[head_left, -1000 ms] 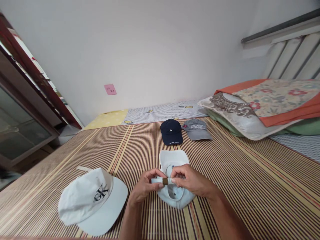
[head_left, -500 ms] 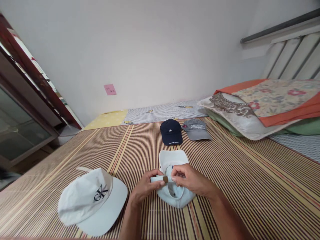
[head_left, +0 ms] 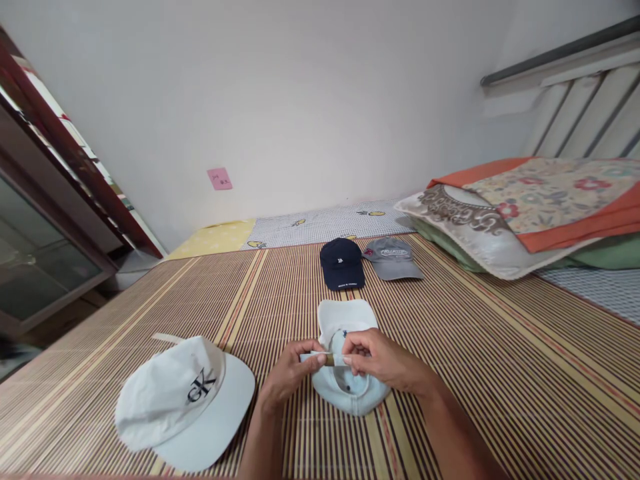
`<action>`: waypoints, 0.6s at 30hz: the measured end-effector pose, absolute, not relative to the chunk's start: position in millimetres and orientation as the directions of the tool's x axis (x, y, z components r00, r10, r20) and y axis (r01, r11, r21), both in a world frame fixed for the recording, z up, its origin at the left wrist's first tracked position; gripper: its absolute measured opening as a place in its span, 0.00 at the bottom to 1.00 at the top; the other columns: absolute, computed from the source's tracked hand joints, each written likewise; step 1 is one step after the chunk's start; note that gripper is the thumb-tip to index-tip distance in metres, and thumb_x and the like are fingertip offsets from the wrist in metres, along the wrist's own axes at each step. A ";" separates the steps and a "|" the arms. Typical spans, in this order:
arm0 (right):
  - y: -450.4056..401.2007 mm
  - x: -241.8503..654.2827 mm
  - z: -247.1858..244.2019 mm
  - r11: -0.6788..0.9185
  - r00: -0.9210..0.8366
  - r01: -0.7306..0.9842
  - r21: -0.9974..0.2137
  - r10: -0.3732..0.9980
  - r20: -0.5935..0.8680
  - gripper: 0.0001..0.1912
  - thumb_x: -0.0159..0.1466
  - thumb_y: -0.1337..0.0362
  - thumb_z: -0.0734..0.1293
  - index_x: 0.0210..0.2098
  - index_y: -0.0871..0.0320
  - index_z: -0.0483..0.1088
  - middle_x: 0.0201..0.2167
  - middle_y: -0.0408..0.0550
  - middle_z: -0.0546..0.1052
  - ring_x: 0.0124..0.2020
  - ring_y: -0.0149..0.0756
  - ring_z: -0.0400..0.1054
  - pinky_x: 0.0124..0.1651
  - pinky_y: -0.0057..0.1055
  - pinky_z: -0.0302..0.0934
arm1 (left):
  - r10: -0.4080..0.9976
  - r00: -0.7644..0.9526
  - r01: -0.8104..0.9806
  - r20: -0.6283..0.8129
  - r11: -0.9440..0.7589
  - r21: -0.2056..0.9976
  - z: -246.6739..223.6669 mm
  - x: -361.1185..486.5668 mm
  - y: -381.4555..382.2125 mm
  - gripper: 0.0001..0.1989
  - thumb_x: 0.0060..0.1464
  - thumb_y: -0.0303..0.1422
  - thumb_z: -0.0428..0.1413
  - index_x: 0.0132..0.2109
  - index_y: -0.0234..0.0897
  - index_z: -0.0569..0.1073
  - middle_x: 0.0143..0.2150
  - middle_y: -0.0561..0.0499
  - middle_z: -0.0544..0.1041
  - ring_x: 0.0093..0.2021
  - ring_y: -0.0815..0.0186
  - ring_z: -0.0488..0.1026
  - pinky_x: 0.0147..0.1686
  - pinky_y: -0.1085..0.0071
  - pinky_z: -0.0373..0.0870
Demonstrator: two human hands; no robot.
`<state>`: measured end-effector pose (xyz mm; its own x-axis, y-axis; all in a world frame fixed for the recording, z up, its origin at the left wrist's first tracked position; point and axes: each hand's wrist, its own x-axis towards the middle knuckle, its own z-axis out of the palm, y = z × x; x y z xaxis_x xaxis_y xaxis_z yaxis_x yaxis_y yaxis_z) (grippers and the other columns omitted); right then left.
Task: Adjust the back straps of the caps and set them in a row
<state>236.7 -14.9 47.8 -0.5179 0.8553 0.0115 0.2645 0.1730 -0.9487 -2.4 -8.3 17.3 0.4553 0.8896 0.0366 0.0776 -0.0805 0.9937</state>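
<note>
A pale blue cap (head_left: 353,404) lies on the mat with its inside facing up and its white brim pointing away from me. My left hand (head_left: 295,367) pinches the end of the cap's adjuster strap (head_left: 311,357) between thumb and fingers. The strap's brass-coloured buckle (head_left: 329,359) sits between my two hands. My right hand (head_left: 373,357) is closed on the strap on the buckle's other side. Its fingers hide part of the cap's inside. To the left rests a white cap (head_left: 173,400) with dark "CK" lettering and a loose strap.
A navy cap (head_left: 343,264) and a grey cap (head_left: 393,259) lie side by side farther back on the striped bamboo mat (head_left: 280,287). Pillows (head_left: 460,220) with an orange-edged floral cloth (head_left: 550,200) are piled at the right. A white wall (head_left: 320,120) rises behind.
The buckle and strap have tilted slightly between my fingers, and my left thumb now covers more of the strap. Both hands stay in nearly the same place.
</note>
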 end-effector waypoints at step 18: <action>-7.4 262.5 49.8 0.240 -0.371 0.243 -0.940 0.918 0.138 0.15 0.69 0.53 0.65 0.38 0.57 0.77 0.35 0.49 0.83 0.37 0.38 0.76 0.42 0.33 0.66 | 0.890 0.455 -0.006 -0.029 0.036 0.999 19.2 -9.6 -6.7 0.18 0.48 0.43 0.71 0.38 0.36 0.78 0.34 0.53 0.75 0.32 0.69 0.67 0.33 0.72 0.61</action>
